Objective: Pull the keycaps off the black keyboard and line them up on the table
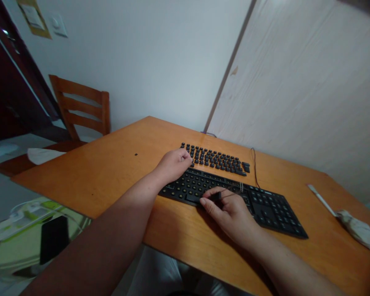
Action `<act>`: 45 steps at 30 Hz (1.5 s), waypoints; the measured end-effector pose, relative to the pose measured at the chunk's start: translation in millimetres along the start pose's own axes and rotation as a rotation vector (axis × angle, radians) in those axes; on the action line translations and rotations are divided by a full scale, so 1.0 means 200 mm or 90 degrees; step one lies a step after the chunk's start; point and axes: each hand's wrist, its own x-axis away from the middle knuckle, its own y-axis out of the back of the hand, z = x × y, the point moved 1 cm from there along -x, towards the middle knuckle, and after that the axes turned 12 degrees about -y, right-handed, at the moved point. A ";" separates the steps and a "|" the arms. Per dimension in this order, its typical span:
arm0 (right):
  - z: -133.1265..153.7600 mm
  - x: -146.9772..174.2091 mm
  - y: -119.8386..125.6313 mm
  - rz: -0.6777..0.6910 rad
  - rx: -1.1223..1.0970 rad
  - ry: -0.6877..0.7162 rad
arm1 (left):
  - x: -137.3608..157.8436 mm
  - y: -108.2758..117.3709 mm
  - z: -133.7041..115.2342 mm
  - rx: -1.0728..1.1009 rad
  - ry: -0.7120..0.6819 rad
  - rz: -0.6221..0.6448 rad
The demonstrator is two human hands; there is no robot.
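Note:
A black keyboard (267, 207) lies across the table, its cable running off the back. The left and middle part shows bare key sockets with yellowish centres; a long spacebar-like key (193, 198) sits at the front edge. My right hand (234, 207) is over the middle of the keyboard, closed round a wire keycap puller (216, 197) with a black handle; its wire loops point right. Behind the keyboard, loose black keycaps (218, 159) stand in rows. My left hand (175, 164) is closed at the left end of these rows; its fingertips hide whatever they pinch.
One small black piece (136, 154) lies apart on the wooden table (111, 172). To the right are a white-handled brush-like tool (322, 200) and a crumpled whitish cloth (359, 230). A wooden chair (83, 109) stands at the far left. A dark phone (54, 238) lies below the table edge.

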 end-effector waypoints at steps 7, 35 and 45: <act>0.00 -0.03 -0.05 -0.022 -0.045 -0.007 | 0.01 -0.02 -0.02 -0.040 -0.017 0.045; 0.02 -0.06 -0.04 -0.050 -0.250 -0.052 | 0.01 -0.02 -0.02 -0.065 -0.022 0.050; 0.02 -0.06 -0.04 -0.052 -0.251 -0.047 | 0.01 -0.02 -0.01 -0.065 -0.023 0.046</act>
